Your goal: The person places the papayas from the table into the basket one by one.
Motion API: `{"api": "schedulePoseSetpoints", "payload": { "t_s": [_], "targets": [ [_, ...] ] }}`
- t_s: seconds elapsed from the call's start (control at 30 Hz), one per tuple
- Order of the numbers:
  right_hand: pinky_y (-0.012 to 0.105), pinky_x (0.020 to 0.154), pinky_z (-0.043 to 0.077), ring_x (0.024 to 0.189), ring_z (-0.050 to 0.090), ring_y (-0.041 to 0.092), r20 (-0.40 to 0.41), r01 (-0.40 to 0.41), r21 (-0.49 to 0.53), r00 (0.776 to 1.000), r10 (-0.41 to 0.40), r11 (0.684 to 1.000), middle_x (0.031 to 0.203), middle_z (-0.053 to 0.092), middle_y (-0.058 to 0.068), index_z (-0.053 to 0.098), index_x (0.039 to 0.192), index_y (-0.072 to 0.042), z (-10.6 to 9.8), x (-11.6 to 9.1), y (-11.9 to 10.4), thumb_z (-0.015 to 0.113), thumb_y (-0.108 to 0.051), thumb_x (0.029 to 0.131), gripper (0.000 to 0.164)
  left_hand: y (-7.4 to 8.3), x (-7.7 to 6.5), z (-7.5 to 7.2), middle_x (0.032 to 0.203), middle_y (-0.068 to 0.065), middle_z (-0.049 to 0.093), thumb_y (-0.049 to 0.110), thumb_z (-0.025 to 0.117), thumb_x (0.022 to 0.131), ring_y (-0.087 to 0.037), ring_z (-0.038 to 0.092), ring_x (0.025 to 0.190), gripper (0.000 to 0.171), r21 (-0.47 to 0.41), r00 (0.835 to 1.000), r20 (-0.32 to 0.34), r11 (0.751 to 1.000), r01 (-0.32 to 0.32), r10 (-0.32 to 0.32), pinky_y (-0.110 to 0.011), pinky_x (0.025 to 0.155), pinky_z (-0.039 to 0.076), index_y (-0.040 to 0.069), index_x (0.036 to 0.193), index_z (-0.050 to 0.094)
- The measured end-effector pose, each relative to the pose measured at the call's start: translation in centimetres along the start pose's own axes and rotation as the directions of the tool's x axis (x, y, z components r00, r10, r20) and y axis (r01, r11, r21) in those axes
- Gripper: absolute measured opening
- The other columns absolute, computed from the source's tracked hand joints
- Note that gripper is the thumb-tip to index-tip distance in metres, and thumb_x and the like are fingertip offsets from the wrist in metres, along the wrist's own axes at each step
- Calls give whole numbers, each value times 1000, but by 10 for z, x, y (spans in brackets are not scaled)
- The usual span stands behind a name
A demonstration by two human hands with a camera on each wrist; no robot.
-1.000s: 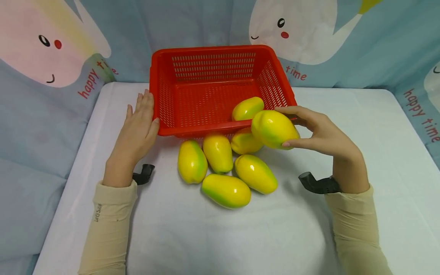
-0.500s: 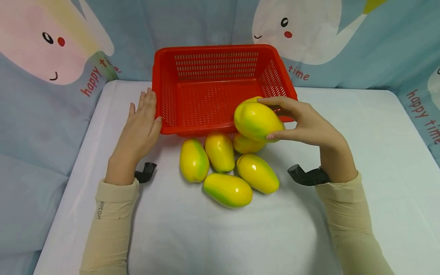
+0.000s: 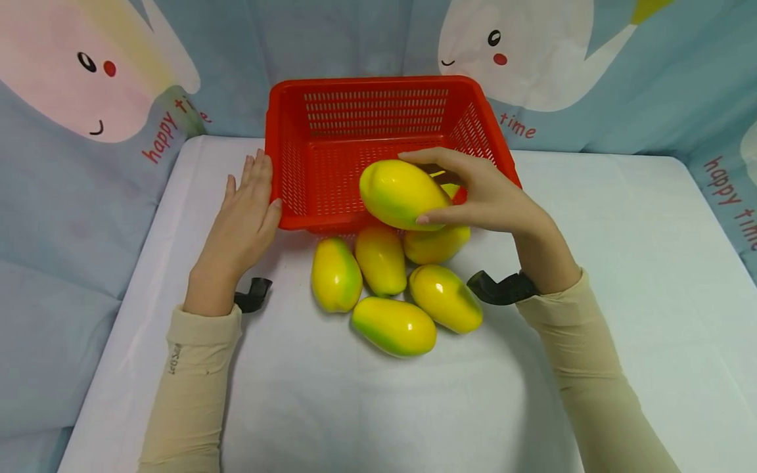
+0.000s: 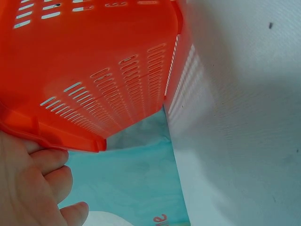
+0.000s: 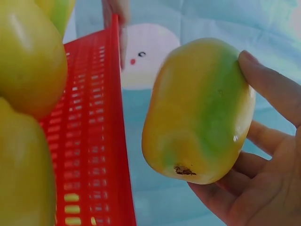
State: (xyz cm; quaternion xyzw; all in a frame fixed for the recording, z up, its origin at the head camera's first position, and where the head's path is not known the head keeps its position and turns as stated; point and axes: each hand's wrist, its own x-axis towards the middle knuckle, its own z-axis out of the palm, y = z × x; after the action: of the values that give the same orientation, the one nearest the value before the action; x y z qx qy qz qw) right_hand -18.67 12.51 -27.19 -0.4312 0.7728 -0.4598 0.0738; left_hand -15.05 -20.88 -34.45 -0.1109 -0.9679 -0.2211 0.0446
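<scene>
My right hand (image 3: 481, 194) grips a yellow-green mango (image 3: 402, 194) between thumb and fingers, above the front rim of a red plastic basket (image 3: 331, 221). The right wrist view shows this held mango (image 5: 197, 113) with a dark stem spot at its end. My left hand (image 3: 236, 230) lies with straight fingers against the basket's left side; in the left wrist view its fingers (image 4: 59, 181) touch the rim. Another mango (image 3: 451, 190) inside the basket is mostly hidden behind the right hand. Several mangoes (image 3: 395, 326) lie on the table in front of the basket.
A white cloth covers the table (image 3: 331, 407). Behind the basket hangs a blue curtain (image 3: 349, 39) with cartoon prints. Each wrist wears a black camera mount, such as the right one (image 3: 499, 289).
The right hand has carried its mango leftward and slightly away from me, from the basket's right front corner to above its front rim. The left hand stays against the basket.
</scene>
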Motion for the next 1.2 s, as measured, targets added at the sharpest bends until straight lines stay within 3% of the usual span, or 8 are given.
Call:
{"api": "schedulePoseSetpoints", "payload": {
  "t_s": [0.4,0.7,1.2],
  "targets": [
    [29,96,44,112,52,14,15,-58,-22,998,58,998,128,56,3,50,135,-5,16,36,-4,77,-7,77,64,0,1,0,157,-7,0,25,31,98,-22,-3,144,63,6,1000,8,1000,11,-11,-48,113,-3,4,151,3],
    [29,94,45,111,51,12,-7,-127,48,992,128,991,125,56,2,48,136,-6,24,61,5,74,-12,80,62,1,1,-1,157,-8,1,24,33,98,-23,-3,144,65,8,1000,12,1000,22,-22,-47,113,-3,4,151,2],
    [27,92,45,107,55,14,9,-298,146,954,300,943,123,56,3,48,135,-9,41,88,28,72,-20,83,59,0,1,0,157,-8,1,26,31,98,-22,-3,144,64,13,1000,10,1000,23,-23,-47,113,-3,4,151,2]
  ]
}}
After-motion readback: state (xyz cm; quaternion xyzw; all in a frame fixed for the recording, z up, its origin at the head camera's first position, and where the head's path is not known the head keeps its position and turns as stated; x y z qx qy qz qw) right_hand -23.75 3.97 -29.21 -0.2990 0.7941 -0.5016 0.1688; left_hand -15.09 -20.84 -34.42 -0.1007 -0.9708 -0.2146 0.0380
